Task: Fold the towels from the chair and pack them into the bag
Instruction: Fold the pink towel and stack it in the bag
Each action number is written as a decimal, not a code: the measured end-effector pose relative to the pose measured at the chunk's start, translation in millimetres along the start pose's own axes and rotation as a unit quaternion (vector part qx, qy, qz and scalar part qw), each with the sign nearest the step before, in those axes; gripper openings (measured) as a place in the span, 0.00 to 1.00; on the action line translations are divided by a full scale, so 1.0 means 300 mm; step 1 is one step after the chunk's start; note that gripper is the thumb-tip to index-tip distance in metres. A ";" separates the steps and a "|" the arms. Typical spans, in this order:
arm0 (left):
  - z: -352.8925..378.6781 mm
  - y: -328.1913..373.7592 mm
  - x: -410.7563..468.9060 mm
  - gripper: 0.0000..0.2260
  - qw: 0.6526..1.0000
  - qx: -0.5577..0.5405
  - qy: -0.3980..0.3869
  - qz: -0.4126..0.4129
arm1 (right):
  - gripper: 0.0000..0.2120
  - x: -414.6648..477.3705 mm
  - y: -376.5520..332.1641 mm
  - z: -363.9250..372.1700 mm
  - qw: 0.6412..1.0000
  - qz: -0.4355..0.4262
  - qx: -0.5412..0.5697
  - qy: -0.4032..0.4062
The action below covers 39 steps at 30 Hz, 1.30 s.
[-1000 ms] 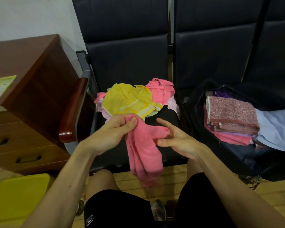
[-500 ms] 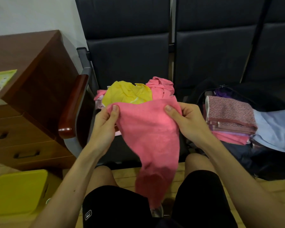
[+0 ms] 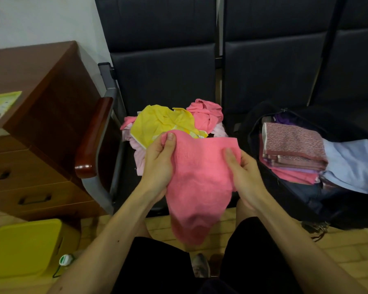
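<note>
A pink towel [image 3: 197, 183] hangs spread between my hands over the front of the black chair [image 3: 164, 81]. My left hand [image 3: 158, 166] pinches its upper left corner with thumb on top. My right hand [image 3: 243, 172] grips its upper right edge. Behind it on the seat lies a heap of unfolded towels: a yellow one [image 3: 160, 122], a crumpled pink one [image 3: 206, 113] and pale pink ones [image 3: 139, 153]. To the right an open dark bag [image 3: 306, 200] holds a stack of folded towels [image 3: 293, 151] and a light blue towel [image 3: 351, 164].
A brown wooden drawer cabinet [image 3: 34, 115] stands on the left, beside the chair's wooden armrest [image 3: 92, 136]. A yellow bin [image 3: 22, 249] sits on the floor at lower left. My knees in black shorts fill the bottom of the view.
The bunched pink towel was opened out between both hands. It now hangs flat, held at its two upper corners, a little lower and closer to me.
</note>
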State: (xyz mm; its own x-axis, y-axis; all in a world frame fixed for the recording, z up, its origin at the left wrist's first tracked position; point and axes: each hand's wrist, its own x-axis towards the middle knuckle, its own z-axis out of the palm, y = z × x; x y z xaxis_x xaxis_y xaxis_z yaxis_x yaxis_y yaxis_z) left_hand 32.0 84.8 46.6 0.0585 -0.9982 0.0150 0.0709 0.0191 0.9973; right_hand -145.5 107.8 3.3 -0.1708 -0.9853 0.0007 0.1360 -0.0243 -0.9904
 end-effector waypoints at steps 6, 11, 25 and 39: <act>0.066 0.016 0.005 0.11 0.990 -0.089 -0.019 -0.105 | 0.28 -0.102 0.188 -0.016 0.984 0.131 0.012 -0.122; 0.052 0.025 0.011 0.12 0.987 -0.098 -0.025 -0.126 | 0.04 -0.134 0.295 0.010 0.981 0.137 -0.075 -0.112; -0.165 -0.118 0.162 0.17 0.945 -0.153 0.080 -0.279 | 0.11 -0.061 -0.041 0.007 0.840 0.293 0.366 -0.272; -0.078 -0.292 -0.146 0.44 0.859 -0.246 -0.182 -0.411 | 0.16 -0.015 -0.100 -0.027 0.860 0.265 0.409 -0.151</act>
State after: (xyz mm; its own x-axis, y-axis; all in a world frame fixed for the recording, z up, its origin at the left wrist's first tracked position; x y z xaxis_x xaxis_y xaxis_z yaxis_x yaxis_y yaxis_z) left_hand 46.6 128.3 -43.2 -0.5218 -0.6364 -0.5682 0.3564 -0.7677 0.5326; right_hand -156.6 114.2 31.8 0.3706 -0.8909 -0.2626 0.7789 0.4521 -0.4346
